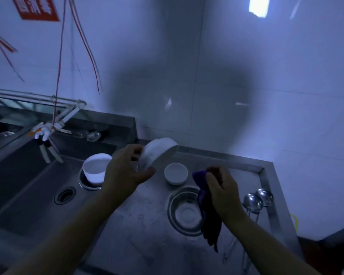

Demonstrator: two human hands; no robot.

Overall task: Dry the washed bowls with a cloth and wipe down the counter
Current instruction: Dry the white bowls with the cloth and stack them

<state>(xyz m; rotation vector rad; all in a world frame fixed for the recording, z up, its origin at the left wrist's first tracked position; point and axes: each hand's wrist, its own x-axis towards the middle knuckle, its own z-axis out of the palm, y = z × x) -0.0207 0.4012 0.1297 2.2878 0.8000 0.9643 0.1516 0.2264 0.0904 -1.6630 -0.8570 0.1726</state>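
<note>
My left hand (125,168) grips a white bowl (157,153), thumb curled along its lower edge and fingers behind its base, holding it tilted in the air above the steel counter (143,225), its mouth turned away toward two o'clock. My right hand (221,187) is clenched round a purple cloth (207,211), bunched at the knuckles, the loose end hanging down toward six o'clock. Cloth and held bowl are apart, not touching.

On the counter, just at five o'clock of the held bowl, a small white bowl (176,173) sits upright. At nine o'clock of my left hand a stack of white bowls (96,168) stands in a round recess at the sink's edge. Below my right hand, at seven o'clock of it, a steel basin (184,211) rests on the counter, partly covered by the hanging cloth. At three o'clock of my right wrist two steel ladles (258,199) lie side by side near the counter's raised rim. The sink (28,185) lies at nine o'clock, its drain (65,195) near the bowl stack, a faucet (46,135) above it. The counter's surface shows water spots.
</note>
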